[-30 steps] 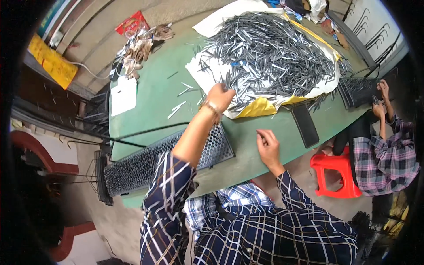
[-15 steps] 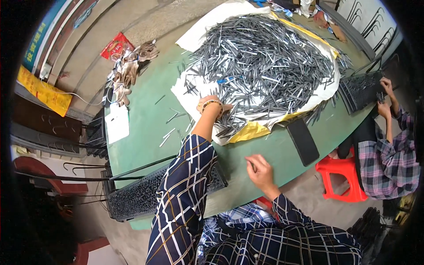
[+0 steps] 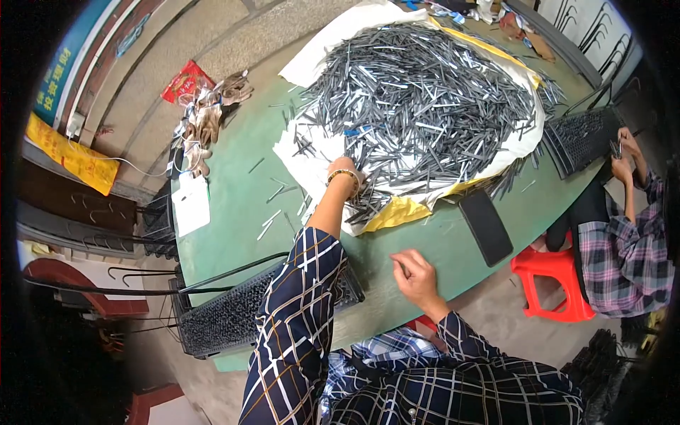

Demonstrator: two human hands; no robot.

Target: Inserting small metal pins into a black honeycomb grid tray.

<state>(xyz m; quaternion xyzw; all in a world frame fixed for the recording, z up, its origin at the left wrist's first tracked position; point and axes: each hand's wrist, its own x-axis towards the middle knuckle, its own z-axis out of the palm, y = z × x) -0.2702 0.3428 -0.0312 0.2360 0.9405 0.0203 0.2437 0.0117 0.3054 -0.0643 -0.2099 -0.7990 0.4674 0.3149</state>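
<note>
My left hand (image 3: 345, 173) reaches into the near left edge of a big heap of thin dark strips (image 3: 425, 92). Its fingers curl down around some strips there, and the fingertips are partly hidden. The heap lies on a spread white sack (image 3: 520, 147) with yellow edging. Nearer to me, my right hand (image 3: 418, 280) hovers at the table's front edge, loosely curled with a gap between thumb and forefinger. I see nothing in it. Between that hand and the far right lies a black flat phone-like slab (image 3: 486, 227).
Under my left forearm stands a black rack with dense bristle-like rows (image 3: 219, 322). Loose strips (image 3: 273, 216), a white card (image 3: 191, 203) and work gloves (image 3: 207, 124) lie on the green table (image 3: 234, 234). A co-worker's hands (image 3: 623, 159) hold strips by another black rack (image 3: 581, 138), near a red stool (image 3: 549, 283).
My left hand has shifted slightly to the right and its thumb has drawn in. My right hand has barely moved. The view has tilted a little.
</note>
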